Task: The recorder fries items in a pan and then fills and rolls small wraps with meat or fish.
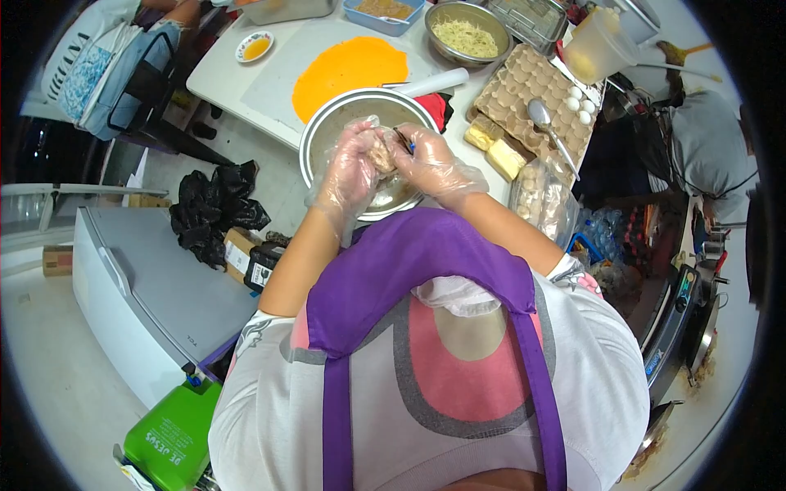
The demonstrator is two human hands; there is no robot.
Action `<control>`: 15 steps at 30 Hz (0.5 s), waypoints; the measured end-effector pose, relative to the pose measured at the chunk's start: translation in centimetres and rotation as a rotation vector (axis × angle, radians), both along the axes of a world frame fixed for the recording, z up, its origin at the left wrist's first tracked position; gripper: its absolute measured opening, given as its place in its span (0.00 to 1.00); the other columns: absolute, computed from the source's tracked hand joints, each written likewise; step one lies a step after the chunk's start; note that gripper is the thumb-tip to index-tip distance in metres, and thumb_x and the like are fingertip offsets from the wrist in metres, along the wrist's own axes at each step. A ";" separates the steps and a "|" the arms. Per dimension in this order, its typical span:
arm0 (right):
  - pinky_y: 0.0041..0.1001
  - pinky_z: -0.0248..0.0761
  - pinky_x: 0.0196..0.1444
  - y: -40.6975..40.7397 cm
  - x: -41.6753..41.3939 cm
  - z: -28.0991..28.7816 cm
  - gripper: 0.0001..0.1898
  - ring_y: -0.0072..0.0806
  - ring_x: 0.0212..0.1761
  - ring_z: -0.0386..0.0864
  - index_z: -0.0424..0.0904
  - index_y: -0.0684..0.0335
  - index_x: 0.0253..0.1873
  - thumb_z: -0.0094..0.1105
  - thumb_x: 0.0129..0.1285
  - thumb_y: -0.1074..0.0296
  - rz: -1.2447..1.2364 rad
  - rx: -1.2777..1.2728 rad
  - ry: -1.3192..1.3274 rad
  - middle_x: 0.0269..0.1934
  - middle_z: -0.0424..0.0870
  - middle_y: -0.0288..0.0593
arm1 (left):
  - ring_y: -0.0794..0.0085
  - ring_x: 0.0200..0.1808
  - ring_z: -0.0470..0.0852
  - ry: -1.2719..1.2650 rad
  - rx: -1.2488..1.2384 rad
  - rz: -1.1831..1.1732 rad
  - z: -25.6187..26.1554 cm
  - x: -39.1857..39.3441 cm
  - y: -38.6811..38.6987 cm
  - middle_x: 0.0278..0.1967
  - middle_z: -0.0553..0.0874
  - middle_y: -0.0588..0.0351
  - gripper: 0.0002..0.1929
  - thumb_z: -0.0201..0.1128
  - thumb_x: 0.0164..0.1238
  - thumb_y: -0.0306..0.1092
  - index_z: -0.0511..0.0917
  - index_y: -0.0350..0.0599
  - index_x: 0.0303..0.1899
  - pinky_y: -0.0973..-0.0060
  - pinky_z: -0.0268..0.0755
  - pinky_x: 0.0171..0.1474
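Note:
Both my hands wear clear plastic gloves and are over a wide metal bowl [313,132] at the table's near edge. My left hand [351,161] has its fingers closed around a pale, lumpy piece of food [381,156], perhaps cooked meat. Close against it on the other side is my right hand [433,159], pinching a small dark object [404,141] with a blue spot; its kind is unclear. Some liquid or residue shows on the bowl's bottom, partly hidden by my hands.
Beyond the bowl lies a flat orange sheet [350,70] with a white-handled tool [433,81] beside it. A bowl of pale shreds [465,37], an egg tray [516,86] with a spoon [546,126], and yellow blocks [505,159] stand rightward. A sauce dish [253,46] sits left.

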State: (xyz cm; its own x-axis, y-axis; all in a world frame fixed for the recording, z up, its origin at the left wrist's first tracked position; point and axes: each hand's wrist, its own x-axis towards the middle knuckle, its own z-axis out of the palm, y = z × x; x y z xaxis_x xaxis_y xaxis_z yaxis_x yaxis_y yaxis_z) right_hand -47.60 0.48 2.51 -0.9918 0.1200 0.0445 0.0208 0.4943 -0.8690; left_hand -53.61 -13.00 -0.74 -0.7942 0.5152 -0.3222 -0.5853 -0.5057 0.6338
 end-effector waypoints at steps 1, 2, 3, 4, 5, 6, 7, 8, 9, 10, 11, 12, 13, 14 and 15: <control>0.34 0.70 0.44 0.2 0.1 0.4 0.13 0.42 0.40 0.78 0.77 0.67 0.46 0.57 0.63 0.63 0.021 -0.001 -0.001 0.38 0.80 0.54 | 0.67 0.41 0.77 -0.053 0.083 0.022 0.1 -0.1 -0.1 0.41 0.75 0.53 0.15 0.54 0.63 0.27 0.67 0.43 0.51 0.68 0.76 0.44; 0.35 0.69 0.49 0.2 0.3 0.7 0.15 0.44 0.45 0.78 0.78 0.66 0.48 0.56 0.64 0.61 0.042 -0.001 -0.002 0.42 0.80 0.55 | 0.65 0.41 0.77 -0.106 0.166 0.044 0.1 -0.2 -0.3 0.41 0.75 0.53 0.14 0.52 0.65 0.30 0.67 0.43 0.51 0.65 0.75 0.44; 0.35 0.69 0.49 0.1 0.4 0.7 0.15 0.44 0.45 0.78 0.78 0.66 0.48 0.56 0.64 0.61 0.039 0.000 -0.002 0.42 0.80 0.55 | 0.65 0.41 0.77 -0.106 0.167 0.041 0.4 -0.1 -0.3 0.41 0.75 0.53 0.14 0.52 0.65 0.30 0.67 0.43 0.51 0.65 0.75 0.44; 0.35 0.69 0.48 -0.1 0.5 0.6 0.16 0.44 0.44 0.79 0.79 0.66 0.48 0.56 0.64 0.59 0.026 -0.012 0.021 0.42 0.81 0.55 | 0.64 0.41 0.77 -0.118 0.190 0.019 0.7 -0.1 -0.3 0.41 0.75 0.53 0.14 0.52 0.65 0.31 0.67 0.44 0.51 0.63 0.75 0.46; 0.35 0.69 0.47 -0.3 0.6 0.6 0.17 0.44 0.44 0.79 0.79 0.67 0.47 0.57 0.64 0.57 0.013 -0.023 0.044 0.41 0.81 0.55 | 0.63 0.42 0.77 -0.129 0.212 -0.003 0.9 0.0 -0.3 0.41 0.74 0.54 0.14 0.52 0.64 0.31 0.67 0.45 0.52 0.61 0.74 0.47; 0.35 0.69 0.47 -0.5 0.6 1.4 0.17 0.44 0.44 0.79 0.79 0.67 0.47 0.57 0.64 0.57 0.017 -0.025 0.043 0.41 0.81 0.55 | 0.63 0.42 0.77 -0.129 0.211 0.001 0.7 0.1 -0.4 0.41 0.74 0.54 0.14 0.52 0.64 0.31 0.67 0.45 0.52 0.61 0.74 0.47; 0.35 0.69 0.47 -0.7 0.5 3.0 0.18 0.43 0.44 0.79 0.80 0.67 0.46 0.56 0.65 0.56 -0.005 -0.061 -0.122 0.41 0.81 0.56 | 0.61 0.46 0.76 -0.086 0.208 0.013 0.4 0.2 -0.5 0.43 0.74 0.52 0.16 0.52 0.63 0.30 0.67 0.44 0.53 0.58 0.72 0.50; 0.35 0.69 0.47 -0.9 0.5 3.8 0.18 0.43 0.45 0.79 0.80 0.67 0.45 0.56 0.65 0.54 -0.027 -0.097 -0.286 0.42 0.80 0.56 | 0.60 0.49 0.75 -0.043 0.205 0.025 0.1 0.3 -0.5 0.45 0.74 0.50 0.18 0.51 0.61 0.28 0.67 0.43 0.54 0.55 0.70 0.54; 0.35 0.69 0.47 -0.8 0.3 3.5 0.18 0.43 0.45 0.79 0.80 0.67 0.45 0.56 0.65 0.54 -0.031 -0.098 -0.285 0.42 0.80 0.56 | 0.60 0.49 0.75 -0.042 0.205 0.021 0.1 0.4 -0.4 0.45 0.74 0.50 0.18 0.51 0.61 0.28 0.67 0.43 0.54 0.55 0.70 0.54; 0.35 0.68 0.47 -0.6 -0.1 2.9 0.17 0.43 0.45 0.79 0.80 0.67 0.45 0.56 0.65 0.56 -0.043 -0.078 -0.352 0.42 0.80 0.57 | 0.60 0.50 0.74 0.024 0.175 0.011 0.1 0.5 -0.3 0.47 0.73 0.50 0.20 0.51 0.60 0.28 0.67 0.45 0.55 0.55 0.69 0.54; 0.35 0.68 0.47 -0.4 -0.3 2.6 0.16 0.44 0.45 0.78 0.79 0.67 0.46 0.56 0.64 0.57 -0.054 -0.058 -0.419 0.43 0.80 0.57 | 0.60 0.51 0.74 0.091 0.146 0.001 0.0 0.6 -0.2 0.49 0.73 0.51 0.21 0.52 0.59 0.27 0.66 0.46 0.57 0.55 0.69 0.54; 0.35 0.68 0.47 -0.3 -0.1 2.6 0.16 0.44 0.45 0.78 0.79 0.67 0.46 0.56 0.64 0.57 -0.055 -0.057 -0.419 0.43 0.80 0.57 | 0.60 0.51 0.74 0.091 0.146 0.001 0.2 0.6 -0.4 0.49 0.73 0.51 0.21 0.52 0.59 0.27 0.66 0.46 0.57 0.55 0.69 0.54; 0.36 0.68 0.47 0.0 0.3 2.6 0.16 0.45 0.46 0.78 0.78 0.66 0.47 0.57 0.63 0.59 0.025 -0.021 -0.294 0.44 0.79 0.58 | 0.61 0.51 0.73 0.084 0.121 -0.028 0.4 0.5 -0.6 0.50 0.72 0.51 0.23 0.52 0.57 0.25 0.65 0.46 0.58 0.58 0.69 0.54; 0.37 0.68 0.48 0.1 0.5 2.5 0.15 0.46 0.47 0.78 0.77 0.65 0.49 0.58 0.62 0.62 0.105 0.015 -0.169 0.45 0.79 0.58 | 0.62 0.51 0.73 0.076 0.097 -0.058 0.6 0.5 -0.7 0.50 0.72 0.52 0.26 0.53 0.55 0.23 0.64 0.46 0.59 0.61 0.70 0.53; 0.37 0.68 0.48 0.2 0.4 1.7 0.15 0.46 0.47 0.78 0.77 0.65 0.49 0.58 0.62 0.62 0.102 0.015 -0.168 0.45 0.79 0.58 | 0.62 0.51 0.73 0.077 0.097 -0.060 0.8 0.6 -0.5 0.50 0.72 0.52 0.26 0.53 0.55 0.23 0.64 0.46 0.59 0.61 0.70 0.53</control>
State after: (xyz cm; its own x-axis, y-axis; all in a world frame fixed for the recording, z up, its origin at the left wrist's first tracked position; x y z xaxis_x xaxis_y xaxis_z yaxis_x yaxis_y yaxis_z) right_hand -47.19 0.67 4.16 -0.9923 0.0186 -0.1222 0.1143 0.5140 -0.8501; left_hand -53.06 -13.55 0.05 -0.7814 0.5884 -0.2080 -0.5679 -0.5321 0.6280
